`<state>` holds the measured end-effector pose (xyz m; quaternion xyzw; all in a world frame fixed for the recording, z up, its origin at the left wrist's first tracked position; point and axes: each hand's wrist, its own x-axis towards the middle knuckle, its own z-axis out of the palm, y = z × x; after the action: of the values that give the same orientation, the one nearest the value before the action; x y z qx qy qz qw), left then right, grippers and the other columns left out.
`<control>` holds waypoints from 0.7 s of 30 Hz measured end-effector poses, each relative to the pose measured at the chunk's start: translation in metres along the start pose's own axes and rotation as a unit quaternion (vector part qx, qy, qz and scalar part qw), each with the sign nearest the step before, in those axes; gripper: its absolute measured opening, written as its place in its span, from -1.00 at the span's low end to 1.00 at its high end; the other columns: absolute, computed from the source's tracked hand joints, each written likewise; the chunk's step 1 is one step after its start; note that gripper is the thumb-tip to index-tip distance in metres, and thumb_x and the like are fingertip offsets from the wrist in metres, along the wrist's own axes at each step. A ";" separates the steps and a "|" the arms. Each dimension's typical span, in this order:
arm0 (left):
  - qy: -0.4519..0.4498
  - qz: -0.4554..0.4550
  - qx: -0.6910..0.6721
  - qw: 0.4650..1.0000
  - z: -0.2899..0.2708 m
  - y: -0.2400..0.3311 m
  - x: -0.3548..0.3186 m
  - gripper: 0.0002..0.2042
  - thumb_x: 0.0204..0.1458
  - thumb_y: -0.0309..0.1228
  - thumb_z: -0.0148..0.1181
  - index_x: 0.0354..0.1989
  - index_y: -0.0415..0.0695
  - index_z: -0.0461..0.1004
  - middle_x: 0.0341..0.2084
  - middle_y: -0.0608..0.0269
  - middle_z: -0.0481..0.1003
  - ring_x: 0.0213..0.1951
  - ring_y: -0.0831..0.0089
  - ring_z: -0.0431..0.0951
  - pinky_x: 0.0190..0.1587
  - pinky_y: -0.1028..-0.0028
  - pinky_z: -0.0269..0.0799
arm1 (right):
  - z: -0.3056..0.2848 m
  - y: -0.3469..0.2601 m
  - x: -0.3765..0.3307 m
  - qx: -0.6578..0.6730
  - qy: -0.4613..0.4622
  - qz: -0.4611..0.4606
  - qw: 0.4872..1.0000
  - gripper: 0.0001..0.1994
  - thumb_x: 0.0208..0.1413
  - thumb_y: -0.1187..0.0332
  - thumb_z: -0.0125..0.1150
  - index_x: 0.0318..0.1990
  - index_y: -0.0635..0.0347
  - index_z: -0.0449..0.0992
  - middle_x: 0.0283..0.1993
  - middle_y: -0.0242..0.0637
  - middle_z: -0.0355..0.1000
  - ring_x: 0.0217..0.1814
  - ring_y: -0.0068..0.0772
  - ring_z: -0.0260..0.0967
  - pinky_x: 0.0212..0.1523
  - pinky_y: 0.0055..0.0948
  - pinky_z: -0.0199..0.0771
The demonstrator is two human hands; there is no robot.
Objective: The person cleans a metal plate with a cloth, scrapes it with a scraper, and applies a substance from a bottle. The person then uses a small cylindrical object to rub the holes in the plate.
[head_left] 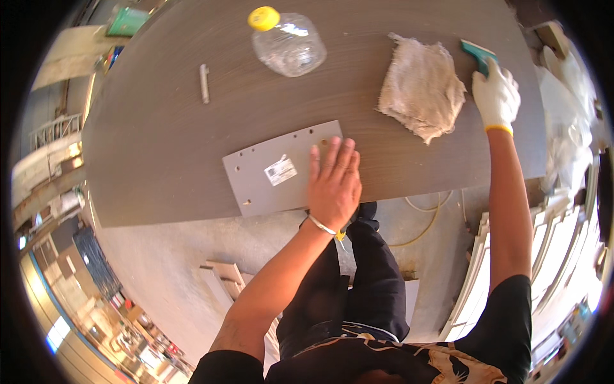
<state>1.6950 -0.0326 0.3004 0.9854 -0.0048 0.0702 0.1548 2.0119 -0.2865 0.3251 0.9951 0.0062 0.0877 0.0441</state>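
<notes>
A grey panel [256, 189] with drilled holes and a white label [281, 171] lies at the near edge of the table, slightly askew. Flat on its right end rests my bare left hand [335, 178], fingers stretched out. My right hand [497, 99], in a white glove with a yellow cuff, is closed around a teal scraper [477, 54] at the table's right side. Just left of that hand lies a crumpled beige rag [422, 88].
On the dark table [160, 147], a clear plastic bottle [291, 48] with a yellow cap lies at the far middle, left of which is a white marker [204, 83]. Pale boards [543, 256] stand at the right. A yellow hose [425, 233] crosses the floor.
</notes>
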 end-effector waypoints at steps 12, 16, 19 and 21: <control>0.090 -0.219 -0.030 0.971 -0.028 -0.020 -0.049 -0.36 0.27 -0.29 0.15 0.51 -0.29 0.27 0.55 -0.19 0.20 0.59 -0.23 0.09 0.59 -0.22 -0.13 | -0.019 -0.080 -0.148 0.254 0.012 -0.315 0.915 -0.34 -0.03 0.33 0.46 0.33 0.13 0.50 0.29 -0.12 0.43 0.41 0.05 0.31 0.44 0.09 0.24; 0.075 -0.208 0.042 0.974 -0.028 -0.050 -0.048 -0.39 0.27 -0.24 0.16 0.48 -0.21 0.34 0.53 -0.23 0.21 0.58 -0.23 0.11 0.58 -0.23 -0.12 | -0.010 -0.085 -0.148 0.246 0.051 -0.318 0.914 -0.33 0.00 0.37 0.40 0.36 0.14 0.47 0.31 -0.08 0.42 0.40 0.09 0.32 0.44 0.08 0.25; 0.106 -0.167 0.046 0.979 -0.026 -0.051 -0.048 -0.45 0.26 -0.22 0.19 0.42 -0.11 0.45 0.51 -0.12 0.28 0.58 -0.14 0.15 0.57 -0.26 -0.09 | -0.010 -0.086 -0.148 0.237 0.054 -0.322 0.915 -0.37 0.02 0.41 0.34 0.35 0.14 0.49 0.30 -0.07 0.44 0.38 0.11 0.35 0.44 0.10 0.27; 0.085 -0.177 0.017 0.980 -0.025 -0.049 -0.050 -0.46 0.26 -0.25 0.21 0.42 -0.09 0.45 0.51 -0.05 0.30 0.58 -0.11 0.15 0.56 -0.27 -0.07 | -0.009 -0.086 -0.149 0.221 0.058 -0.325 0.918 -0.37 0.03 0.42 0.33 0.35 0.15 0.50 0.30 -0.06 0.45 0.38 0.12 0.36 0.44 0.10 0.26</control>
<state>1.6441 0.0210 0.3018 0.9636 0.1845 0.1249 0.1478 1.8632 -0.2026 0.3003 0.9159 0.3514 0.1222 -0.1510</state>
